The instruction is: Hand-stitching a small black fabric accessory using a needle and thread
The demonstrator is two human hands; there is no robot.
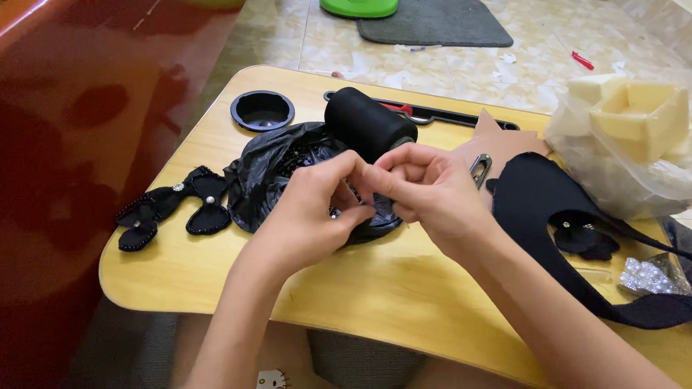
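Note:
My left hand (308,211) and my right hand (430,188) meet over a crumpled black plastic bag (265,174) on a small wooden lap table (380,293). Both pinch a small dark piece between the fingertips; what it is stays hidden by the fingers. A large spool of black thread (366,123) lies just behind the hands. Two black beaded bows (170,212) rest to the left of the bag.
A round black cup recess (262,111) sits at the table's far left. Black fabric with a strap (553,202), a tan cut-out piece (505,143) with a safety pin, and a clear bag of foam shapes (635,138) lie to the right. A red surface (68,150) borders the left.

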